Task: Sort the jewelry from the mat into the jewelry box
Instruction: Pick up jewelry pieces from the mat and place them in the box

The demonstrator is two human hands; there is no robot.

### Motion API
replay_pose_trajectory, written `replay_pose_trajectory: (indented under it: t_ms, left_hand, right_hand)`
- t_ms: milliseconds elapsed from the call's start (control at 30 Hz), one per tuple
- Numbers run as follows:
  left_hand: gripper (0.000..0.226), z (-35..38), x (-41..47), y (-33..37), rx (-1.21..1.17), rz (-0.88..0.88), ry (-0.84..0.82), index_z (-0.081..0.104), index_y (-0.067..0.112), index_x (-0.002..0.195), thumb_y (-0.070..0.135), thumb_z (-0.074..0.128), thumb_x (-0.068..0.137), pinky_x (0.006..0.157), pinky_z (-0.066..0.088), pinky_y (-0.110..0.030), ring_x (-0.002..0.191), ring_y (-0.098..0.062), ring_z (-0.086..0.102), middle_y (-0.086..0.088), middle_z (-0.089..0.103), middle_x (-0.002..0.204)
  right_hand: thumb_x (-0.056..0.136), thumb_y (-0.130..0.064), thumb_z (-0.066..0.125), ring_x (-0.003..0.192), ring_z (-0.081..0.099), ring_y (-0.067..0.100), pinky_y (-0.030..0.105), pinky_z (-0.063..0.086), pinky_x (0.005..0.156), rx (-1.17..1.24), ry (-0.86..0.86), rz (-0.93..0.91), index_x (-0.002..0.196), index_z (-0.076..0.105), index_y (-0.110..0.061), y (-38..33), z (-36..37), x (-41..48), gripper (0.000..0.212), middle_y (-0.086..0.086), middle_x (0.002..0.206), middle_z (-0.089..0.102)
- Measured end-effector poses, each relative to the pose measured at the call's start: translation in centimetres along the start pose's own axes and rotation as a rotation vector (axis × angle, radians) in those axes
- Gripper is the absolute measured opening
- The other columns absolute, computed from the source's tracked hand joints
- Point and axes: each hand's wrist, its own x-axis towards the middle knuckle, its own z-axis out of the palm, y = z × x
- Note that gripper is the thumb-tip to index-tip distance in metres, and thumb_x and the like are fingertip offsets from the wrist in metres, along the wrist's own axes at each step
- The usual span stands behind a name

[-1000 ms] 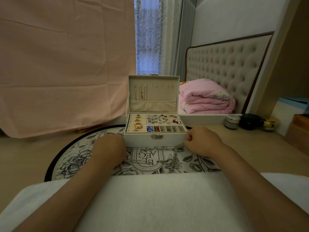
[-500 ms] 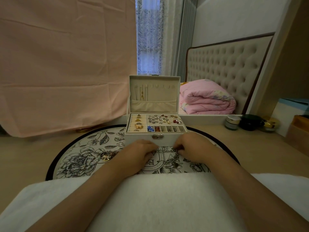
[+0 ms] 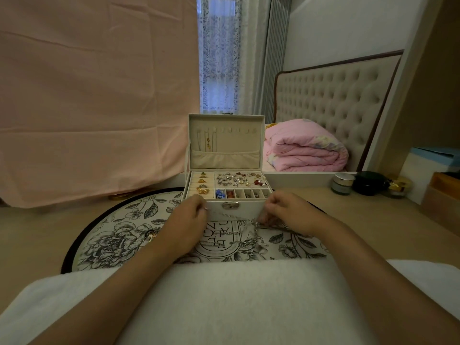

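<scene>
Grip of the right hand (image 3: 291,212) pinches a thin silver chain (image 3: 255,234) on the round black-and-white floral mat (image 3: 119,220); whether the curled left hand (image 3: 186,225) holds anything I cannot tell. Rings (image 3: 201,181) and earrings (image 3: 236,179) already sit in the open white jewelry box (image 3: 245,209); a small gold piece (image 3: 151,234) also lies on the mat.

Left hand (image 3: 186,225) and right hand (image 3: 291,212) bare, forearms uncovered right down to the frame's bottom edge. Worn: white fluffy towel-like garment (image 3: 229,300) over the front of the body, nap visible, filling the space between the arms. Same white fabric shows outside both arms at lower left and lower right, smoother-looking there. Robe or top: can't tell.
</scene>
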Motion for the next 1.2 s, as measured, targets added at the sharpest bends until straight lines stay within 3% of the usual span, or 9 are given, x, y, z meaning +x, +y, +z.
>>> replay_pose_trajectory:
  t_ms: [133, 233, 333, 467, 600, 733, 867, 1000, 1200]
  left_hand:
    - [0.024, -0.8, 0.2, 1.4, -0.674, -0.327, 0.033, 0.049, 0.010, 0.084, 0.008, 0.031, 0.101, 0.057, 0.049, -0.033, 0.059, -0.024, 0.054, -0.007, 0.053, 0.067]
    - [0.025, -1.2, 0.1, 0.6, -0.260, -0.195, 0.092, 0.055, 0.019, 0.082, 0.018, 0.037, 0.100, 0.054, 0.036, -0.028, 0.058, -0.018, 0.048, 0.001, 0.055, 0.069]
    - [0.019, -1.9, -0.1, 0.1, 0.354, 0.016, 0.108, 0.055, 0.025, 0.084, 0.022, 0.040, 0.096, 0.052, 0.035, -0.026, 0.061, -0.016, 0.055, 0.004, 0.061, 0.069]
    - [0.021, -2.9, 0.3, 0.0, 0.690, 0.035, 0.073, 0.060, 0.025, 0.088, 0.030, 0.041, 0.094, 0.056, 0.041, -0.026, 0.068, -0.014, 0.057, 0.005, 0.063, 0.076]
    - [0.021, -3.1, 0.4, 0.0, 0.770, 0.014, -0.045, 0.065, 0.024, 0.092, 0.032, 0.046, 0.092, 0.066, 0.052, -0.028, 0.075, -0.014, 0.060, 0.006, 0.062, 0.081]
    - [0.024, -2.1, 0.2, 1.2, 0.772, 0.185, -0.131, 0.069, 0.026, 0.112, 0.029, 0.051, 0.095, 0.085, 0.052, -0.030, 0.105, -0.016, 0.055, 0.003, 0.061, 0.114]
    - [0.030, 0.5, 0.5, 2.6, 0.591, 0.343, -0.233, 0.065, 0.032, 0.127, 0.028, 0.056, 0.098, 0.095, 0.045, -0.028, 0.113, -0.013, 0.054, 0.009, 0.059, 0.124]
    - [0.030, 3.4, 1.3, 3.0, 0.486, 0.341, -0.393, 0.068, 0.030, 0.124, 0.033, 0.061, 0.095, 0.095, 0.046, -0.029, 0.111, -0.013, 0.055, 0.007, 0.062, 0.119]
    - [0.007, 4.7, 1.7, 3.4, 0.319, 0.292, -0.361, 0.070, 0.026, 0.096, 0.025, 0.063, 0.095, 0.085, 0.049, -0.024, 0.091, -0.008, 0.058, 0.011, 0.062, 0.097]
  right_hand:
    - [0.109, -0.024, 0.035, 0.062, 0.067, 0.022, 0.036, 0.052, 0.063, 0.164, 0.032, 0.031, 0.098, 0.048, -0.015, -0.5, 0.8, -0.4, 0.019, 0.006, 0.073, 0.072]
    - [0.108, -0.026, 0.035, 0.049, 0.048, 0.011, 0.029, 0.041, 0.052, 0.039, 0.059, 0.021, 0.092, 0.047, -0.020, -0.4, 1.2, -0.4, 0.020, 0.000, 0.066, 0.058]
    - [0.104, -0.028, 0.043, 0.066, 0.053, 0.013, 0.031, 0.045, 0.062, -0.132, 0.084, 0.007, 0.089, 0.052, -0.024, -0.2, 1.0, -0.5, 0.018, -0.002, 0.076, 0.061]
    - [0.089, -0.026, 0.057, 0.078, 0.058, 0.012, 0.029, 0.048, 0.065, -0.494, 0.113, 0.003, 0.080, 0.059, -0.027, -0.4, 0.1, -1.0, 0.009, -0.008, 0.085, 0.063]
    - [0.087, -0.037, 0.061, 0.078, 0.054, 0.008, 0.025, 0.038, 0.065, -0.794, 0.059, 0.082, 0.072, 0.056, -0.034, -0.8, -0.4, -1.1, 0.016, -0.016, 0.077, 0.055]
    - [0.086, -0.039, 0.059, 0.092, 0.060, 0.009, 0.025, 0.044, 0.075, -0.908, 0.018, -0.017, 0.092, 0.072, -0.038, -2.2, -0.3, -1.4, 0.015, -0.017, 0.091, 0.067]
    - [0.086, -0.035, 0.068, 0.101, 0.063, 0.005, 0.029, 0.054, 0.089, -0.791, -0.131, -0.105, 0.116, 0.072, -0.036, -2.5, 0.5, -0.9, 0.031, -0.018, 0.110, 0.071]
    - [0.086, -0.027, 0.073, 0.085, 0.065, 0.006, 0.028, 0.055, 0.080, -0.682, -0.152, -0.098, 0.095, 0.079, -0.026, -1.6, 0.7, -0.6, 0.011, -0.010, 0.092, 0.074]
    - [0.090, -0.021, 0.061, 0.072, 0.059, 0.008, 0.026, 0.051, 0.068, -0.408, -0.142, -0.089, 0.082, 0.067, -0.020, -0.9, 0.2, -0.8, 0.010, -0.004, 0.080, 0.067]
